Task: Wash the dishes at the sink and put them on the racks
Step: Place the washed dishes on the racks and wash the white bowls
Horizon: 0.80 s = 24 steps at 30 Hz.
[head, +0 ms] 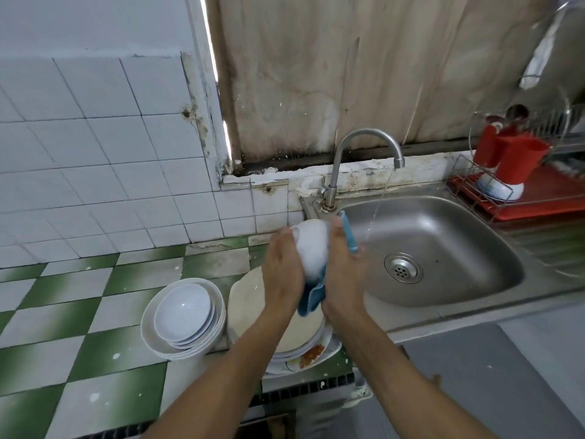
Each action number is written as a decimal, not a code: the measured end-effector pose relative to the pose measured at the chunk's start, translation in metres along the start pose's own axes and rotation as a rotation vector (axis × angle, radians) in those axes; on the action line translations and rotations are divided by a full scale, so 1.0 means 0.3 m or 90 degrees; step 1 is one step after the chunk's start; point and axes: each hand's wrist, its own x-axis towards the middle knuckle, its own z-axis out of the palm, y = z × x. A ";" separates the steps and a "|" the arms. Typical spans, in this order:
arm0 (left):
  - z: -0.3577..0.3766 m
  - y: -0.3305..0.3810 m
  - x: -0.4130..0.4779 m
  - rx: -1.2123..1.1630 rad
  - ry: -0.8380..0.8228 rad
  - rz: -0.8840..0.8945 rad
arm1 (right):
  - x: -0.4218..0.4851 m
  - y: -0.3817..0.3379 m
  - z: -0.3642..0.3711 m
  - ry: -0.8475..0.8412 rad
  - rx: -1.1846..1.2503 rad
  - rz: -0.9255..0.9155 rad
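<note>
Bowl (pixel 311 245) betw. L hand (pixel 281 267) & R hand (pixel 343 270) w/ blue cloth (pixel 311 296)

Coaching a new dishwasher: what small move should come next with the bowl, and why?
Probably carry the white bowl right, under the stream from the tap: it looks sudsy, held by the left hand, with the right hand holding the blue cloth on it.

White tiled wall (pixel 95 147) on left, grout dirty, hole in one tile. Stained pale wooden panel (pixel 348 74) behind; daylight through gap (pixel 209 42) at its left edge. Bench (pixel 63 312) tiled in green-white checker, paint-spattered.
</note>
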 end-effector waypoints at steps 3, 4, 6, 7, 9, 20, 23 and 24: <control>0.117 0.011 -0.041 -0.305 -0.166 -0.246 | -0.044 -0.011 -0.066 -0.050 -0.169 -0.187; 0.148 0.012 -0.052 -0.337 -0.194 -0.280 | -0.036 -0.020 -0.092 -0.052 -0.204 -0.205; 0.223 -0.006 -0.066 -0.321 -0.209 -0.324 | 0.003 -0.061 -0.163 -0.028 -0.228 -0.200; 0.261 -0.015 -0.073 -0.282 -0.189 -0.319 | 0.024 -0.083 -0.200 -0.011 -0.218 -0.184; 0.344 -0.043 -0.097 -0.086 -0.146 -0.192 | 0.084 -0.138 -0.290 0.032 -0.140 -0.126; 0.877 -0.101 -0.287 0.223 -0.477 0.195 | 0.367 -0.402 -0.882 0.358 0.109 0.048; 1.045 -0.103 -0.341 0.177 -0.470 0.167 | 0.434 -0.454 -1.015 0.386 0.074 0.018; 1.126 -0.101 -0.359 0.155 -0.465 0.145 | 0.471 -0.477 -1.070 0.390 0.061 -0.013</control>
